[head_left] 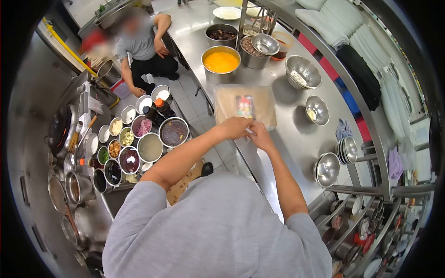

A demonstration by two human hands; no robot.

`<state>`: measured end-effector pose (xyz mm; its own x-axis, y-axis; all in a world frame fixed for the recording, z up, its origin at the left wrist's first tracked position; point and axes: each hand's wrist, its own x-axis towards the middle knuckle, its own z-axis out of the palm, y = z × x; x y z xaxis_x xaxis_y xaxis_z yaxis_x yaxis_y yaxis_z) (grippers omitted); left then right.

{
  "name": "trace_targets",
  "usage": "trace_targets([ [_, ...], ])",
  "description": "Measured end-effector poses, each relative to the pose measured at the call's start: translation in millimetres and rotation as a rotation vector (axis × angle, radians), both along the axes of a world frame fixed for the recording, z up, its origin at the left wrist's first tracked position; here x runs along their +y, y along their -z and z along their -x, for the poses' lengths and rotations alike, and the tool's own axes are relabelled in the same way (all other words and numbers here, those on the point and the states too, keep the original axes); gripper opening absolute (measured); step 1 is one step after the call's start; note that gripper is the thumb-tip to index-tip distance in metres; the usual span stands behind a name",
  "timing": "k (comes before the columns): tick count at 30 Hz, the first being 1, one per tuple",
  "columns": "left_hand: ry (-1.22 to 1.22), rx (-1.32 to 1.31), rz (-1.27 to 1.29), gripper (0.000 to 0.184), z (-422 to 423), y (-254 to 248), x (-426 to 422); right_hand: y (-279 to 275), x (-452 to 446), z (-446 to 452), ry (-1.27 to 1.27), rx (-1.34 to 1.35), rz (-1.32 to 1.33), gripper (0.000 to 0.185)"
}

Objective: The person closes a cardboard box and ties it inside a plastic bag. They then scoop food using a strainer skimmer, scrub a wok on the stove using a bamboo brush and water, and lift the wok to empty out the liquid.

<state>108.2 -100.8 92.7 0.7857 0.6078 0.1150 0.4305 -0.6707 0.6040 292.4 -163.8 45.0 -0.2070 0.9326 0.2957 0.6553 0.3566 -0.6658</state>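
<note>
A large clear plastic bag (227,103) full of a light brown, crumb-like filling lies on the steel counter, with a coloured label on its top. At its near end, my left hand (237,127) closes its fingers on the gathered plastic. Close beside it, my right hand (260,137) pinches the same end, and a bit of whitish plastic shows between the two hands. The fingertips partly cover each other, so whether the end is knotted or loose cannot be seen.
Beyond the bag stands a pot of orange liquid (221,62). Steel bowls (303,72) line the counter's right side below a rack. To the left, a station holds many ingredient containers (150,147). A co-worker (143,44) sits or crouches at the far left.
</note>
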Motion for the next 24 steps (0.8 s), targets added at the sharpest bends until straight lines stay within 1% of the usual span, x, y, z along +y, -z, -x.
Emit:
trace_targets([
  [1,0.016,0.033,0.032,0.026,-0.5,-9.2,-2.3,-13.0,-0.9,1.0,0.011,-0.003,0.011,0.032],
  [2,0.038,0.067,0.064,0.025,-1.6,-14.8,-3.0,-26.4,0.5,0.6,0.037,0.033,0.269,0.031],
  [3,0.063,0.065,0.076,0.025,-2.0,-10.2,-0.2,-34.9,-1.1,1.4,0.071,0.076,0.528,0.032],
  [4,0.078,0.013,0.011,0.025,-2.5,-4.3,3.9,-25.8,-3.9,2.8,0.103,0.082,0.540,0.032],
  [5,0.095,-0.042,-0.052,0.025,-5.5,2.2,4.6,-14.4,-6.5,6.4,0.200,0.238,0.476,0.040],
  [6,0.126,-0.049,-0.044,0.025,-8.5,0.5,2.2,-7.1,-9.5,7.6,0.294,0.387,0.399,0.049],
  [7,0.111,0.085,-0.046,0.024,-9.6,-5.7,0.7,-18.4,-17.1,8.9,0.355,0.307,0.434,0.050],
  [8,0.089,0.221,-0.051,0.025,-11.0,-11.7,-0.2,-28.2,-25.1,12.4,0.370,0.306,0.434,0.050],
  [9,0.097,0.221,-0.050,0.025,-12.6,-13.9,1.1,-35.5,-34.3,19.3,0.450,0.150,0.071,0.045],
  [10,0.144,0.318,0.038,0.026,-12.6,-15.1,5.2,-37.1,-43.5,26.5,0.514,-0.009,-0.291,0.040],
  [11,0.186,0.414,0.126,0.027,-11.5,-16.5,9.9,-19.7,-55.3,28.5,0.515,-0.005,-0.290,0.040],
  [12,0.183,0.415,0.126,0.027,-10.6,-11.8,16.1,8.5,-68.1,26.5,0.604,0.252,-0.103,0.035],
  [13,0.231,0.335,0.169,0.029,-9.7,-0.2,22.0,25.5,-76.8,26.2,0.686,0.510,0.092,0.031],
  [14,0.283,0.256,0.212,0.031,-8.4,9.4,24.0,27.6,-81.3,29.1,0.691,0.513,0.095,0.031],
  [16,0.272,0.225,0.199,0.030,-6.4,16.1,23.8,17.9,-86.4,36.7,0.520,1.469,0.664,0.021],
  [17,0.249,0.187,0.184,0.029,-6.7,18.1,24.2,7.6,-84.9,42.0,0.467,1.627,0.673,0.018],
  [18,0.253,0.189,0.181,0.029,-6.6,20.8,24.9,7.3,-81.4,44.7,0.467,1.631,0.668,0.018],
  [20,0.218,0.181,0.186,0.030,-2.3,25.6,26.2,6.2,-75.7,51.9,0.448,1.272,0.458,0.016],
  [21,0.220,0.189,0.182,0.030,-0.4,25.8,26.2,7.8,-75.1,53.1,0.447,1.281,0.455,0.016],
  [23,0.199,0.177,0.245,0.031,-0.5,26.9,24.9,10.7,-74.3,50.7,0.490,1.136,0.559,0.015],
  [24,0.200,0.178,0.243,0.031,1.0,22.9,21.7,16.2,-71.6,50.7,0.490,1.137,0.556,0.015],
])
